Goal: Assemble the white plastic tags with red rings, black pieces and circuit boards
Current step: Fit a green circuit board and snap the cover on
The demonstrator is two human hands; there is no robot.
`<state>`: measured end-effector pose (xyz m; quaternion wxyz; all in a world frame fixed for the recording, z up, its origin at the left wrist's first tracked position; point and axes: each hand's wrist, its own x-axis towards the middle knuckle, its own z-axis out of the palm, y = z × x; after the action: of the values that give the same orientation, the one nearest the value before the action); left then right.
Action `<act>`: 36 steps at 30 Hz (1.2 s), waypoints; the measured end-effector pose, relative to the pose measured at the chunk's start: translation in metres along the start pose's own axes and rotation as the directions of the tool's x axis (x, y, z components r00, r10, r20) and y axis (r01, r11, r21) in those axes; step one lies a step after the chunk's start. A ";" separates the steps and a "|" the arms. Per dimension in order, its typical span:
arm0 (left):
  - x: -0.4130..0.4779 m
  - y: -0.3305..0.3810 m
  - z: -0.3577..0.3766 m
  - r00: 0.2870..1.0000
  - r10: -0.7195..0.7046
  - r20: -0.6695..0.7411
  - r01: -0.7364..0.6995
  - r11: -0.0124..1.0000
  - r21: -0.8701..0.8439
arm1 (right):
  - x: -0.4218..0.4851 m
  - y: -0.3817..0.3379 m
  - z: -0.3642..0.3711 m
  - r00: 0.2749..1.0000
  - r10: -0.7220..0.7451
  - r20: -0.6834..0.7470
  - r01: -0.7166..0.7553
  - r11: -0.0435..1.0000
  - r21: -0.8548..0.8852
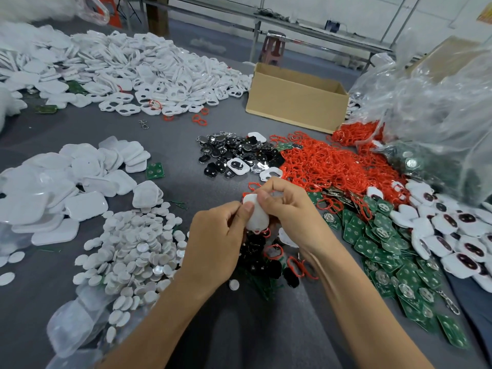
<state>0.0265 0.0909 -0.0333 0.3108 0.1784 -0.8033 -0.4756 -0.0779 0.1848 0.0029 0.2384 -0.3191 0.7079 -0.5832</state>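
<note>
- Both hands hold one white tag [255, 214] above the grey table [173, 134]: left hand [215, 241] pinches its left edge, right hand [288, 206] curls round its top.
- Red rings [332, 166] are heaped behind the right hand, with green circuit boards [383, 249] just right of it.
- Black pieces [234, 153] lie beyond the hands.
- White discs [138, 251] are piled left.
- A cardboard box [295, 102] stands farther back.

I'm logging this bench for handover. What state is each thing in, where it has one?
white tag: held between both hands.
left hand: grips the white tag, thumb on its face.
right hand: pinches the white tag's upper end.
cardboard box: upright, top open.
red rings: loose in a heap.
circuit boards: loose, overlapping, spread out.
</note>
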 end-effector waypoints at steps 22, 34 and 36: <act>0.003 0.002 -0.002 0.982 0.019 -0.186 -0.097 0.903 -0.419 | -0.005 -0.012 -0.009 0.946 -0.324 -0.025 0.320 0.941 -0.109; 0.006 0.004 -0.005 0.987 -0.109 -0.117 0.016 0.795 -0.606 | -0.006 -0.018 -0.008 0.949 -0.316 0.006 0.316 0.946 -0.072; 0.008 0.004 -0.006 0.979 -0.164 -0.117 0.040 0.728 -0.684 | -0.005 -0.018 -0.007 0.957 -0.291 -0.014 0.289 0.954 -0.083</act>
<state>0.0248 0.0849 -0.0251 0.3949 0.1366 -0.5341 -0.7350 -0.0759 0.1909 0.0212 0.1283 -0.4210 0.6792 -0.5873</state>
